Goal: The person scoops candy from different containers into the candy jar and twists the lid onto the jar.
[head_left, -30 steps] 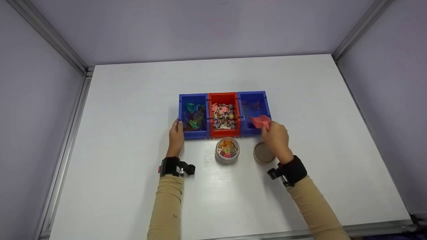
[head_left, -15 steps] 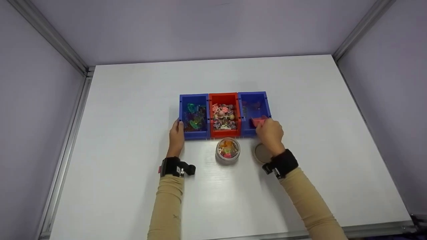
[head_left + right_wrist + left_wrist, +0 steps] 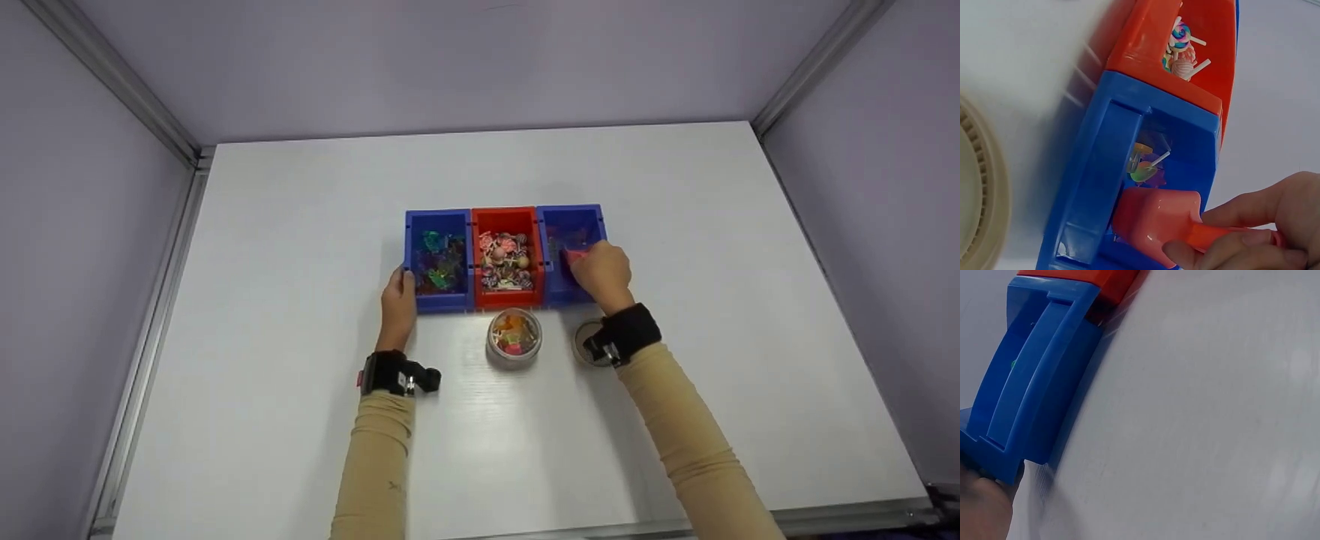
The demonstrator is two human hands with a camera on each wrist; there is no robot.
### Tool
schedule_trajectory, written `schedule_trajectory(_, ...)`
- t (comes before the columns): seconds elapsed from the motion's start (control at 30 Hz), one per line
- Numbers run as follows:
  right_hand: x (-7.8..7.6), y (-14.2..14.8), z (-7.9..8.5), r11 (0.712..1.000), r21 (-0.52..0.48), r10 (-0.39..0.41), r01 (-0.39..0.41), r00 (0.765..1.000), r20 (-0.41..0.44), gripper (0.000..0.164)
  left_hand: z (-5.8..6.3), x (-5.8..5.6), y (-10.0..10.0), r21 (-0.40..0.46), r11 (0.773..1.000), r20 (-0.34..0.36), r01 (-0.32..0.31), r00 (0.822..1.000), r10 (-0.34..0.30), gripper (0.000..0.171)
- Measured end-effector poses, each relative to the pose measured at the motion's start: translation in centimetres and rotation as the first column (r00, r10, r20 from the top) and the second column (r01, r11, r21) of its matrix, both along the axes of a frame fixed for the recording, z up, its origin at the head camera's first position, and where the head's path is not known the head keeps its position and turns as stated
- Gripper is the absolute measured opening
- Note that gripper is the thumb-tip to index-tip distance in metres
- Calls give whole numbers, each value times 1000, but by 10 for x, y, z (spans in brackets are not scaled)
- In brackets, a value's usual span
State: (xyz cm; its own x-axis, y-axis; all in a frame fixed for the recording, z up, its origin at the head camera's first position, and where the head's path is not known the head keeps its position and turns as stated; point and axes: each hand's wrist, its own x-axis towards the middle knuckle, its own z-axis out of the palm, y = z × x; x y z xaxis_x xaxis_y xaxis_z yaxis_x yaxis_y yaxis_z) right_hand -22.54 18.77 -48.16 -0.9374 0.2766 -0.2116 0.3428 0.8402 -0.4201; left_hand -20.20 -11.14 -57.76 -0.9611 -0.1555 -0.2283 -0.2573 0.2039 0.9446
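Three joined bins stand in a row in the head view: a blue left bin [image 3: 442,302] with green and dark translucent pieces, a red bin [image 3: 506,299] of small lollipops, and a blue right bin [image 3: 571,214]. My left hand [image 3: 397,309] rests against the left bin's outer side; some fingers are hidden. My right hand [image 3: 606,277] grips the handle of a pink scoop [image 3: 1157,219], whose head is down inside the right bin. Beside it in that bin lie a small lollipop [image 3: 1145,170] and a few translucent pieces. The scoop's contents are hidden.
A clear jar [image 3: 514,341] of colourful pieces stands uncovered in front of the red bin. Under my right wrist lies a round beige lid [image 3: 581,346], partly covered. White tabletop [image 3: 480,450] surrounds everything, with walls at the back and both sides.
My right hand has moved forward and slightly left, lowering the scoop from above the right bin's front into it. My left hand, the bins and the jar have stayed in place.
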Motion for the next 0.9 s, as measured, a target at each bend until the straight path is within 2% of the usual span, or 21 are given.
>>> schedule_trajectory(0.13, -2, -2, -4, 999, 33, -27, 28, 999, -31, 39, 0, -1, 1, -2, 1000, -28, 1, 1000, -1, 52)
schedule_trajectory(0.3, 6, -7, -20, 993, 116, -2, 21, 986, -164, 28, -2, -2, -1, -11, 1000, -56, -4, 998, 3, 50)
schedule_trajectory(0.43, 10, -8, -34, 993, 114, -17, 44, 973, -231, 30, -3, -2, -1, -3, 1000, -50, -3, 999, 3, 50)
schedule_trajectory(0.53, 8, -8, -36, 995, 65, -63, 80, 971, -230, 30, -4, -2, 0, 0, 1000, -41, -2, 999, 2, 50)
schedule_trajectory(0.73, 1, -11, -27, 991, -22, -136, 135, 969, -205, 27, -2, -2, 0, -4, 1000, -38, -6, 999, 6, 49)
schedule_trajectory(0.8, 0, -14, -27, 990, -20, -142, 141, 966, -218, 27, -1, -1, 0, -3, 1000, -38, -3, 999, 2, 49)
schedule_trajectory(0.9, 2, -18, -32, 992, 30, -108, 120, 958, -265, 29, 0, -1, -1, -9, 1000, -39, 3, 999, -4, 49)
